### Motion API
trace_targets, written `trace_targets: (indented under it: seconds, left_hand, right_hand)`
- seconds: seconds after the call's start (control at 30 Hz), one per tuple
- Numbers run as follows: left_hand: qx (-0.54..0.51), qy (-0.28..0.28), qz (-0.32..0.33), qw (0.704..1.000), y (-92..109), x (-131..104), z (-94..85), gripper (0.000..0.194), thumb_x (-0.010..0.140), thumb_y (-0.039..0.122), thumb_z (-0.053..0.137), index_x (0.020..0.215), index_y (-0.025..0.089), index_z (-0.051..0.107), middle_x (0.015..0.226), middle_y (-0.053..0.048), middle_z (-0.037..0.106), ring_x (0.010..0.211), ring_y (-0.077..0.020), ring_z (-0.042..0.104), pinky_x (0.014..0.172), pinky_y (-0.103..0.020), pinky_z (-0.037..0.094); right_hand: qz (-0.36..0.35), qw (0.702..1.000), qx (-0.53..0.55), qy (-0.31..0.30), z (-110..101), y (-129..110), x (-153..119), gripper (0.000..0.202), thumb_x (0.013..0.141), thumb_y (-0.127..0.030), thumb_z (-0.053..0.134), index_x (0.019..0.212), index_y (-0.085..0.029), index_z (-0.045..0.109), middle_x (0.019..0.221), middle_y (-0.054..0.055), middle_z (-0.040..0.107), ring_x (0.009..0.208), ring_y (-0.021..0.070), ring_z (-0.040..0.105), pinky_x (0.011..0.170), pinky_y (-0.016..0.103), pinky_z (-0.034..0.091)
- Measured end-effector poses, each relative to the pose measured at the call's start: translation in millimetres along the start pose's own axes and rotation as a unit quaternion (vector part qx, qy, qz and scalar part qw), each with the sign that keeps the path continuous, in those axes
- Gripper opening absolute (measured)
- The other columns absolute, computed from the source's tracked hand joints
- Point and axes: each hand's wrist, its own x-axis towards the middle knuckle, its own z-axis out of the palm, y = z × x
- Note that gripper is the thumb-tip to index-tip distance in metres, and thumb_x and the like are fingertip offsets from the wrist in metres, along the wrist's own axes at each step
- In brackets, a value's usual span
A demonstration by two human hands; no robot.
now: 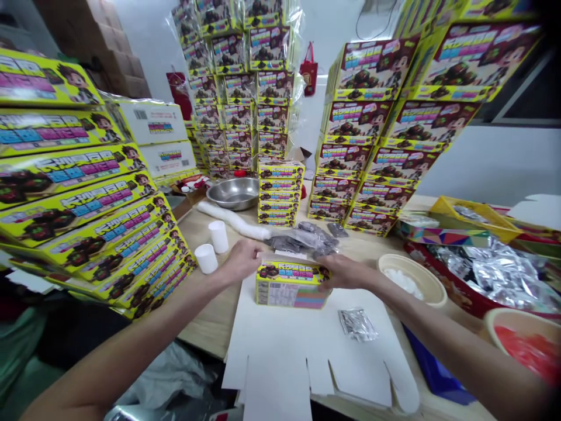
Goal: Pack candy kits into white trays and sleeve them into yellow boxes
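A small yellow printed carton [287,286] stands upright on a flat white cardboard sheet [280,339]. My left hand [242,261] is closed at its top left corner, fingers on what looks like the raised pale flap. Around the carton's right end my right hand [344,272] is wrapped, thumb toward the near face. A silver foil packet [357,324] lies on the sheet, right of the carton. Just behind it are dark, flat plastic packets [302,237]. Two white cups [218,237] stand beyond my left forearm. The carton's inside is hidden.
Tall stacks of yellow cartons rise at left [87,193], back [245,88] and right [350,134]. A short carton stack [280,193] stands beside a metal bowl [234,193]. At right are a beige tub [412,280], foil packets [508,269] and a tub of red packets [526,345].
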Motion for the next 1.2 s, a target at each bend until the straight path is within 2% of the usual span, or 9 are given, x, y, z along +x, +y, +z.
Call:
trace_targets:
  seconds: [0.2,0.3,0.4,0.6,0.77,0.83,0.9,1.03,1.2]
  left_hand:
    - [0.157,0.039,0.103,0.981,-7.0,-42.2,29.1,0.028,0.087,0.024,0.043,0.108,0.016,0.06,0.095,-0.011,0.064,0.09,-0.0225,0.06,0.076,-0.033,0.046]
    - [0.204,0.065,0.2,0.956,-14.7,-54.9,31.4,0.053,0.08,0.042,0.059,0.126,0.018,0.051,0.132,-0.019,0.046,0.125,-0.0347,0.037,0.1,-0.052,0.033]
    - [0.238,0.034,0.234,0.942,-8.6,-47.4,29.6,0.054,0.078,0.035,0.063,0.128,0.02,0.049,0.131,-0.018,0.046,0.127,-0.0361,0.035,0.105,-0.062,0.019]
    - [0.139,-0.069,0.299,0.942,41.6,-4.3,48.6,0.046,0.086,0.021,0.047,0.131,0.032,0.047,0.105,-0.008,0.054,0.099,-0.0226,0.053,0.086,-0.036,0.044]
    - [0.076,-0.05,0.275,0.957,66.1,8.7,62.8,0.041,0.088,0.026,0.045,0.127,0.031,0.053,0.093,-0.007,0.054,0.089,-0.0218,0.053,0.078,-0.031,0.044]
    - [0.083,-0.034,0.277,0.957,73.3,10.9,68.3,0.043,0.087,0.027,0.045,0.13,0.031,0.051,0.092,-0.007,0.054,0.09,-0.0222,0.052,0.079,-0.032,0.044]
    - [0.101,-0.018,0.278,0.955,81.5,13.1,76.1,0.045,0.087,0.027,0.046,0.132,0.031,0.048,0.094,-0.007,0.053,0.092,-0.023,0.051,0.081,-0.034,0.044]
    - [0.127,-0.007,0.277,0.952,95.0,16.3,93.7,0.045,0.088,0.027,0.045,0.133,0.028,0.048,0.102,-0.01,0.054,0.098,-0.0254,0.05,0.085,-0.037,0.044]
    - [0.146,-0.006,0.276,0.95,98.9,14.3,100.1,0.042,0.088,0.026,0.045,0.129,0.024,0.051,0.106,-0.013,0.056,0.101,-0.0276,0.051,0.087,-0.04,0.044]
  right_hand:
    - [-0.005,0.995,-0.054,0.084,31.8,-8.0,-18.1,0.041,0.078,-0.038,0.06,0.109,-0.014,0.049,0.099,0.011,0.06,0.081,0.0218,0.058,0.063,0.028,0.042]
    - [-0.005,0.982,-0.092,0.167,56.2,-13.1,-22.3,0.063,0.079,-0.037,0.061,0.13,-0.011,0.033,0.117,0.017,0.051,0.097,0.027,0.055,0.07,0.033,0.046]
    - [0.02,0.978,-0.069,0.196,69.4,-20.7,-15.8,0.072,0.076,-0.041,0.064,0.134,-0.013,0.03,0.117,0.017,0.05,0.097,0.0282,0.055,0.073,0.037,0.049]
    - [0.054,0.935,0.161,0.313,80.3,-33.6,-52.3,0.082,0.072,-0.036,0.07,0.14,-0.022,0.026,0.141,0.017,0.03,0.126,0.0286,0.038,0.093,0.041,0.044]
    - [0.245,0.8,0.238,0.494,115.2,4.9,-180.1,0.023,0.084,-0.039,0.054,0.092,-0.018,0.061,0.105,0.011,0.058,0.095,0.0215,0.056,0.075,0.032,0.048]
    - [0.363,0.738,0.208,0.53,135.4,28.7,-228.9,0.031,0.083,-0.046,0.053,0.072,-0.017,0.06,0.08,0.007,0.059,0.075,0.0192,0.057,0.066,0.031,0.047]
    - [0.428,0.716,0.23,0.5,154.0,49.8,-260.6,0.038,0.078,-0.052,0.055,0.069,-0.016,0.062,0.071,0.005,0.059,0.066,0.0184,0.055,0.061,0.031,0.045]
    - [0.416,0.745,0.317,0.415,175.5,70.8,-272.0,0.041,0.075,-0.054,0.056,0.079,-0.015,0.069,0.072,0.005,0.061,0.065,0.0179,0.054,0.063,0.031,0.044]
    - [0.425,0.713,0.283,0.481,179.9,69.6,-253.1,0.032,0.069,-0.048,0.064,0.069,-0.016,0.069,0.075,0.005,0.057,0.071,0.0192,0.053,0.065,0.032,0.045]
